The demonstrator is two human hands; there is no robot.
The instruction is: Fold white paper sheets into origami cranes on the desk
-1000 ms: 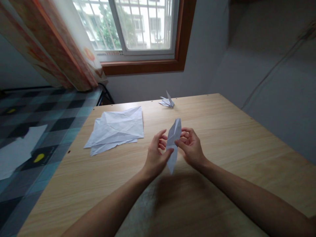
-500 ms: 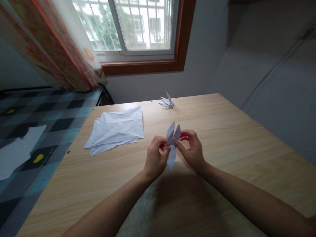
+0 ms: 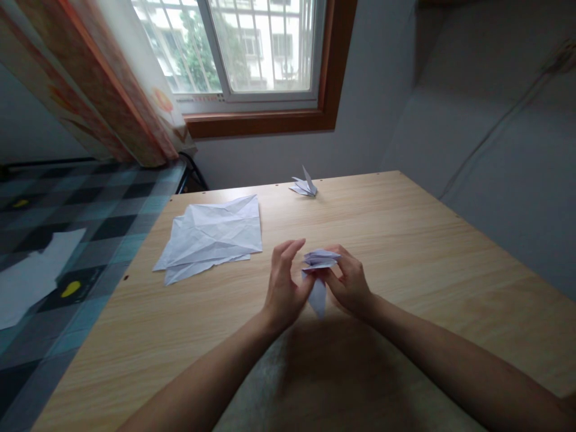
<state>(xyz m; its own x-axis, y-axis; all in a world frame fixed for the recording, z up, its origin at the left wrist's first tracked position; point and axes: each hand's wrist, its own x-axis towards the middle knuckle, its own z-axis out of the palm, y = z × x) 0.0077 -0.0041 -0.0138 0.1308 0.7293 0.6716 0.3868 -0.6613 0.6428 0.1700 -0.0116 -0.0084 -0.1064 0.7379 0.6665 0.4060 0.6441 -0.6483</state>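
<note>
On the table (image 3: 432, 252), sheets (image 3: 218, 231) lie left of the held paper (image 3: 318, 298), a paper figure (image 3: 305, 188) behind.

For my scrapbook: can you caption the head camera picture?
Right hand holds folded paper, left hand touching it, above a wooden table.

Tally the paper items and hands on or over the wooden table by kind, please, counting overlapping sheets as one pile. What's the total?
Folded paper: 2 (held piece, far piece)
Piles: 1 (creased sheets)
Hands: 2 (left hand, right hand)
Total: 5
</note>
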